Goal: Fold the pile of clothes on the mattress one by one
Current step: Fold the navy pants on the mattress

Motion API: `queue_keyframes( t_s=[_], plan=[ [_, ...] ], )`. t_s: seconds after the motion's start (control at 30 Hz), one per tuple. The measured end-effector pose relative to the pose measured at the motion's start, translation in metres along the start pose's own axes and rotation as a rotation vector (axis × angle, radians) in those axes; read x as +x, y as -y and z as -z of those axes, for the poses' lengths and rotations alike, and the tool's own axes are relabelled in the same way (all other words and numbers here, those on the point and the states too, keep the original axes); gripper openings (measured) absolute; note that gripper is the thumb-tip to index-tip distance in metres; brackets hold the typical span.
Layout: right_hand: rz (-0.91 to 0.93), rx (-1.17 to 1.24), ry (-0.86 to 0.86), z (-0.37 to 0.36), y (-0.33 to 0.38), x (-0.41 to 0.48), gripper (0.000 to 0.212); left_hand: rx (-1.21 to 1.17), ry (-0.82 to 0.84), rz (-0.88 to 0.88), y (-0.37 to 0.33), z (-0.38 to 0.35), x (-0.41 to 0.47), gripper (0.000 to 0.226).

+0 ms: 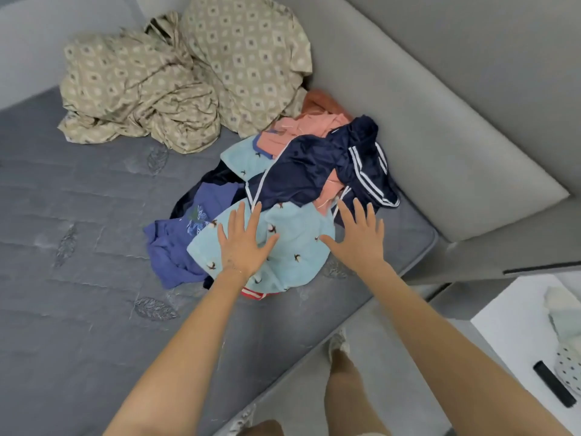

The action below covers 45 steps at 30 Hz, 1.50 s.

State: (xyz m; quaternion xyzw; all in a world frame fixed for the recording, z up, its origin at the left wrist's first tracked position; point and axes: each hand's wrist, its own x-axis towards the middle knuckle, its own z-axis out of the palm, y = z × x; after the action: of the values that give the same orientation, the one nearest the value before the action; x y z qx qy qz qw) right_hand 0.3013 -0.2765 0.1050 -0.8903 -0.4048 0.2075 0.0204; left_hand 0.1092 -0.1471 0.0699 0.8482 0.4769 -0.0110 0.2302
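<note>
We lay L hand [243,243] & R hand [358,239], fingers spread, on light-blue bird-print garment [295,250]; jumbled clothes pile [317,171] past fingertips, none looks folded.

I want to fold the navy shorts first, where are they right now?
In the head view, the navy shorts lie atop the clothes pile, at its far right, over the peach garment, just beyond the right hand.

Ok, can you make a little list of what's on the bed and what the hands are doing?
place: grey mattress
pile, top: navy striped shorts
pile, front: light blue garment
pile, left: purple shirt
pile, back: pink garment
beside pile: crumpled beige patterned sheet
left hand: open, flat on the light blue garment
right hand: open, fingers spread, at its right edge
folded: none seen
</note>
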Motion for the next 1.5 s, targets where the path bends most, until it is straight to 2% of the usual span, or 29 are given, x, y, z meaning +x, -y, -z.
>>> queue_keyframes(
  t_s=[0.2,0.47,0.6,0.77,1.03,1.1,1.2,1.27,1.37,1.5],
  plan=[
    [0.097,-0.005,0.096,0.011,-0.041,0.081,0.084,-0.074,0.023,0.168,-0.05,-0.034,0.044,0.076],
    [0.081,0.018,0.092,0.003,-0.081,0.173,0.086,-0.104,-0.011,0.222,-0.076,-0.069,0.111,0.077],
    [0.024,0.005,0.142,-0.015,-0.092,0.215,0.086,-0.106,-0.031,0.171,-0.087,-0.095,0.162,0.078],
    [0.019,0.007,0.084,-0.036,-0.11,0.273,0.088,-0.074,-0.021,0.084,-0.101,-0.129,0.235,0.077],
    [0.236,-0.142,-0.216,-0.05,-0.147,0.362,0.087,-0.038,-0.075,-0.151,-0.135,-0.182,0.328,0.073],
    [0.274,-0.16,-0.296,-0.055,-0.152,0.375,0.078,-0.055,-0.071,-0.188,-0.147,-0.193,0.338,0.068],
    [0.323,-0.152,-0.431,-0.056,-0.157,0.385,0.03,-0.085,-0.047,-0.206,-0.16,-0.201,0.339,0.063],
    [0.395,-0.084,-0.431,-0.053,-0.157,0.382,0.01,-0.202,-0.038,-0.221,-0.164,-0.201,0.333,0.055],
    [0.496,-0.007,-0.397,-0.044,-0.148,0.366,0.007,-0.481,0.026,-0.216,-0.167,-0.188,0.319,0.037],
    [0.49,-0.011,-0.382,-0.011,-0.115,0.337,0.008,-0.732,0.039,-0.198,-0.169,-0.147,0.295,0.017]
  ],
)
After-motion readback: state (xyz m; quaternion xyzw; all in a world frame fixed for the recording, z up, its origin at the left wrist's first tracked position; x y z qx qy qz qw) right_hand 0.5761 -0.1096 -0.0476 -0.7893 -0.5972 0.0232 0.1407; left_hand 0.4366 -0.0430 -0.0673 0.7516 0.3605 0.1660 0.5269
